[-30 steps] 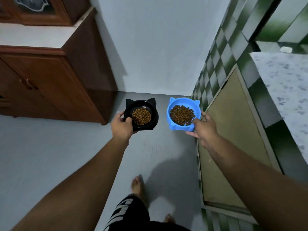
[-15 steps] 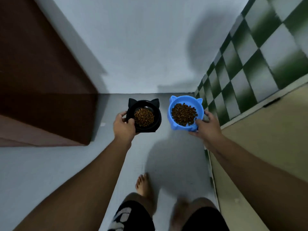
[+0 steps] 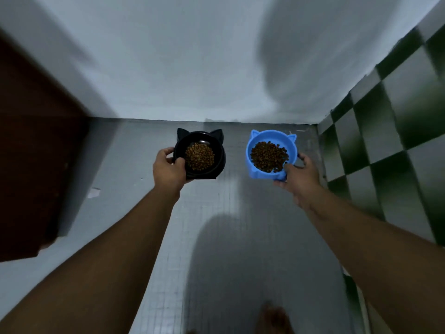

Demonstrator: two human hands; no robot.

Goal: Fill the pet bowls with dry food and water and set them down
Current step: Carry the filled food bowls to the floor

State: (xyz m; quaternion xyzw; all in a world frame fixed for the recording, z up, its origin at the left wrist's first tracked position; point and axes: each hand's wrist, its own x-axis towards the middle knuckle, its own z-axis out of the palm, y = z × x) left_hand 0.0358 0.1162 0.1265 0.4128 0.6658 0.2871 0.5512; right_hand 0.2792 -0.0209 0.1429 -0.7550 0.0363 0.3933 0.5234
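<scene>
Since half a second ago, your two bowls have moved apart from each other, and the wall corner ahead has come nearer; your legs have almost left the bottom of the view.

Your left hand (image 3: 168, 171) holds the black bowl (image 3: 218, 154) at its 8 o'clock side, the thumb lying over the rim and the other fingers going under it. The grip is closed on the bowl. This bowl has two small cat ears at its far edge, and a heap of brown dry food (image 3: 199, 156) lies in its middle.

Your right hand (image 3: 301, 179) holds the blue bowl (image 3: 269, 138) at its 4 o'clock side, thumb on the rim, fingers below. Its grip is also closed on the bowl. The darker kibble (image 3: 268, 156) fills most of it.

Both bowls are in the air above the grey floor (image 3: 231, 237), the black one at 11 o'clock from the centre of the view, the blue one at 1 o'clock. I cannot tell how high they are. A brown cabinet (image 3: 36, 165) stands at 9 o'clock, and a green-and-white checkered wall (image 3: 385, 131) at 3 o'clock. One bare foot (image 3: 274, 318) shows at 6 o'clock, blurred.
</scene>
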